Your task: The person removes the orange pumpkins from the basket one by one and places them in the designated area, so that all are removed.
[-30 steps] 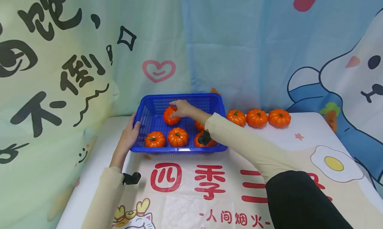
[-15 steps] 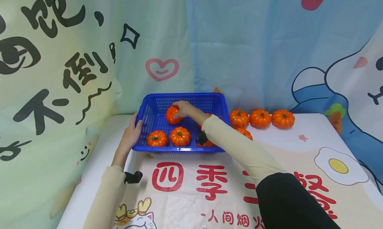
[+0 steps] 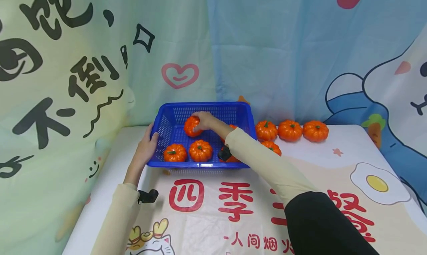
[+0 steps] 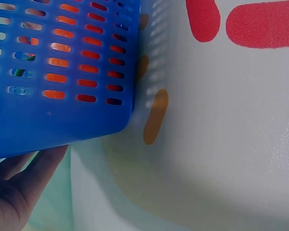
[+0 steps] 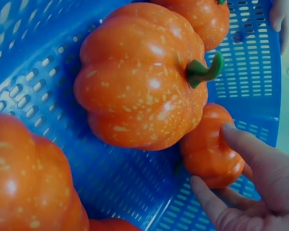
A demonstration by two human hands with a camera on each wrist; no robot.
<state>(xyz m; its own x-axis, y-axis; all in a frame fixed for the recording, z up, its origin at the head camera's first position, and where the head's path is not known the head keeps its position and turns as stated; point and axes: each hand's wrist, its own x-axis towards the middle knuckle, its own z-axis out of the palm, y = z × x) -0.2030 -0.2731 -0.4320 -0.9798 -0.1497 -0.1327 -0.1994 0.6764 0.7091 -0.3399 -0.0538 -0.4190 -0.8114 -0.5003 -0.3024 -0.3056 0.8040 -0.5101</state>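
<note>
A blue plastic basket (image 3: pixel 160 140) with slotted walls stands on the table and contains several shiny orange toy pumpkins. My left hand (image 3: pixel 146 145) holds the basket at its left side, thumb at the rim; in the left wrist view its fingers (image 4: pixel 43 168) run behind the basket's edge. My right hand (image 3: pixel 207 122) reaches into the back of the basket and grips a pumpkin (image 3: pixel 191 126) between thumb and fingers, the same pumpkin (image 5: pixel 213 147) seen low in the right wrist view. Two pumpkins sit along the front wall, one being a green-stemmed pumpkin (image 3: pixel 201 151). My right forearm partly hides others.
Right of the basket, a row of three pumpkins (image 3: pixel 290 131) lies at the table's back, with another pumpkin (image 3: pixel 271 147) partly behind my sleeve. A printed curtain (image 3: pixel 253 62) hangs behind the table (image 3: pixel 320 153). The tablecloth carries red lettering.
My right hand stays on its pumpkin at the back of the basket, its forearm shifted slightly, showing more of a pumpkin outside. The view shifts a little; the left hand stays at the basket.
</note>
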